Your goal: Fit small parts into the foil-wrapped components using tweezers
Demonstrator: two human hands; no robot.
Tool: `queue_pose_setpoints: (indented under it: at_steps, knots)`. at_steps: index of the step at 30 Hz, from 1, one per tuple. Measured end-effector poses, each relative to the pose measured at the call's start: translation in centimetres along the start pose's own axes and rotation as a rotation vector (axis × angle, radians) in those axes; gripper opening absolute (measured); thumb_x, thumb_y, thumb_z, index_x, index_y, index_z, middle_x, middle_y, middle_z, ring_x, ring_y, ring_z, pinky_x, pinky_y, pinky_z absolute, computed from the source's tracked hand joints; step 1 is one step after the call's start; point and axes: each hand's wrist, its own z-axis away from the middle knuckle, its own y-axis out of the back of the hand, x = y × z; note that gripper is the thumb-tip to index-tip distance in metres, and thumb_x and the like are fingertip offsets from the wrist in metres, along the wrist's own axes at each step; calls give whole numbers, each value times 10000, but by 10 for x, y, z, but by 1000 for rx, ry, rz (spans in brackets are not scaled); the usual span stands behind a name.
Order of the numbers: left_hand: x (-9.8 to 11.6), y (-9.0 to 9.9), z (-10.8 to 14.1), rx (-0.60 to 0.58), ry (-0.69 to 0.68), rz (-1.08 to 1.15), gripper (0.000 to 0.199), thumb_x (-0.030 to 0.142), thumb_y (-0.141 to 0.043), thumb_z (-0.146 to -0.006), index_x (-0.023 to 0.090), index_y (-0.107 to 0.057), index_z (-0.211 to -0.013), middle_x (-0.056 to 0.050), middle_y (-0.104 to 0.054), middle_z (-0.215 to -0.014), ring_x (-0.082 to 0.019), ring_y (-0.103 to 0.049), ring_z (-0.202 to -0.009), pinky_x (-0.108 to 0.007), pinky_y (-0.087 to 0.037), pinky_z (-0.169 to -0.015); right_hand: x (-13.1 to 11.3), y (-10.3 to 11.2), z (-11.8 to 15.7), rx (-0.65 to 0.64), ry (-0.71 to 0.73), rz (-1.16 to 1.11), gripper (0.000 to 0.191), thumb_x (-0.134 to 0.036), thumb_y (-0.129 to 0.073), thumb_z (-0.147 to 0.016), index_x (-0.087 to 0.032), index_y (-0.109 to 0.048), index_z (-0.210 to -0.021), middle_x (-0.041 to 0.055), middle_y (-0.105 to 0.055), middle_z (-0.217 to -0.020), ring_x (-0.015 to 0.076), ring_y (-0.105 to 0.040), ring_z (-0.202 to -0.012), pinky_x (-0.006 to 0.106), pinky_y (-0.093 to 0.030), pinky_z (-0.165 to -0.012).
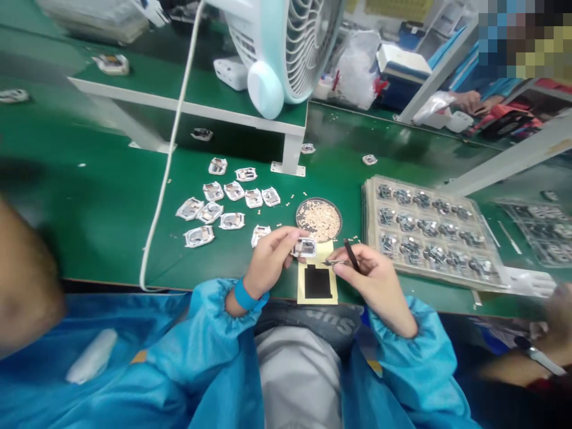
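My left hand [271,257] is closed on a small white device housing [304,246] with dark and silvery parts inside, held above the table's front edge. My right hand [373,277] is closed on what look like tweezers [339,261], their metal tip pointing left towards the housing, a short gap away. A dark bar [351,255] sticks up from the same fingers. Below both hands lies a yellow sheet [301,293] bearing a black adhesive piece [318,282]. Just beyond stands a round dish [341,221] of tiny beige and dark pieces.
Several similar housings [232,221] lie on the green table [250,265] at left. Stacked clear trays [373,238] of metal parts stand right. A white cable [172,143] crosses the left side; a fan [268,65] sits on a shelf. Co-workers' arms [513,363] flank me.
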Motion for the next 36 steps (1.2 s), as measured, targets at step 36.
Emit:
queue_pose_setpoints:
  at_steps: [36]
  knots:
    - [-4,0,6,-136,-325,-370,420,208,-691,-902,235,-687,-1321,-76,-709,-1168,-137,-505,-721,-275,-485,-712,32,-25,-22,63,-233,-199,348,-479,-853,-757,-175,-685,-725,-30,-574,-596,89,-442,-521,231,-339,-491]
